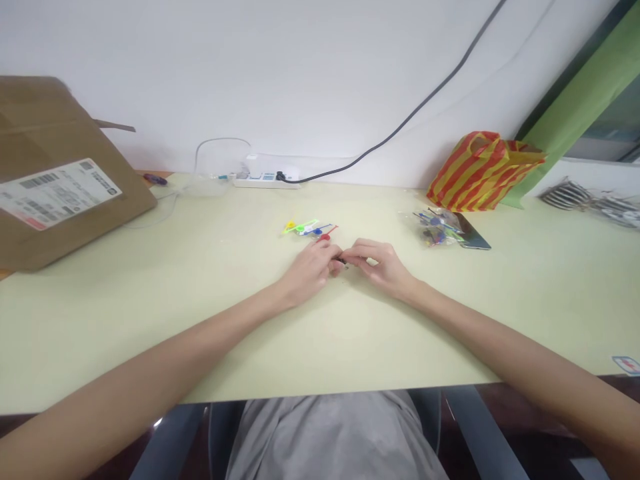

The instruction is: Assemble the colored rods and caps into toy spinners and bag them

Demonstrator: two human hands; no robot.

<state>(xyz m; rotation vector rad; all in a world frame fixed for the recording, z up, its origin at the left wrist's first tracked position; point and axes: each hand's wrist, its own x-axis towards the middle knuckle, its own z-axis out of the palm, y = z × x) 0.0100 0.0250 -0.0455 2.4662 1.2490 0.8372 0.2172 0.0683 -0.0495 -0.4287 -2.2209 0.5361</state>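
Note:
Near the middle of the pale table, my left hand (311, 270) and my right hand (379, 264) meet with their fingertips pinched on a small dark piece (342, 260). The fingers cover most of it, so its shape cannot be made out. Just beyond my left hand lie several small colored plastic pieces: a yellow one (290, 226), a green one (301, 228), a blue one (318, 231) and a red one (325, 237). The red piece lies closest to my left fingers.
A cardboard box (60, 160) stands at the left. By the wall is a power strip (265, 179) with a dark cable (395, 131). On the right are a plastic bag of small parts (434, 227), a phone (475, 235) and a red-yellow striped bag (473, 173).

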